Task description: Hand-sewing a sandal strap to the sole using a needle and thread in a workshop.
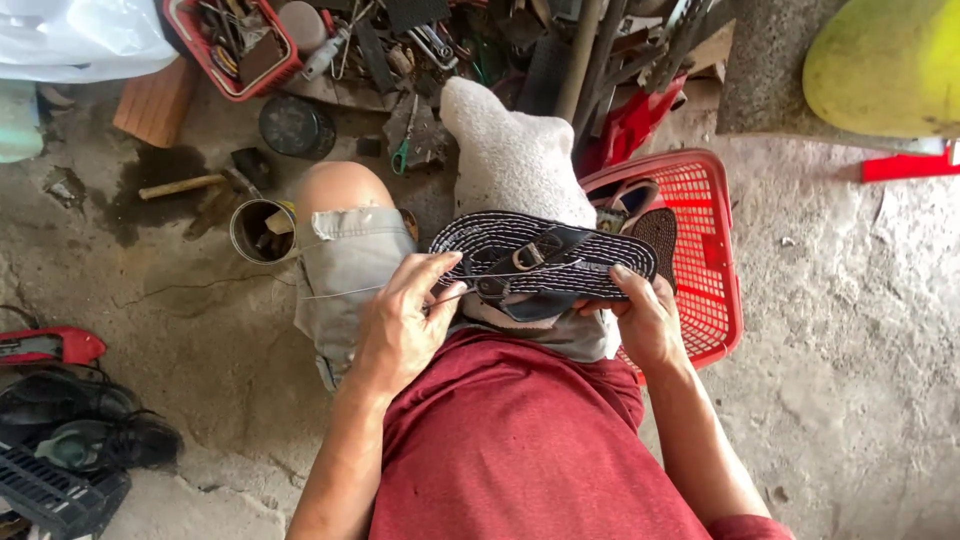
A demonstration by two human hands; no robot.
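Note:
A black sandal (545,255) with a ridged sole and a strap with a buckle lies across my lap, resting on a knee wrapped in a pale cloth (515,160). My right hand (645,320) grips the sandal's right end from below. My left hand (405,320) sits at the sandal's left end, fingers pinched on a thin needle or awl with a light thread (330,293) running off to the left over my grey shorts.
A red plastic basket (705,250) with more sandals stands on the right. A tin can (262,230) stands by my left knee. Tools and scrap pile along the top, with a red crate (230,45). Dark shoes (90,430) lie at bottom left on the concrete floor.

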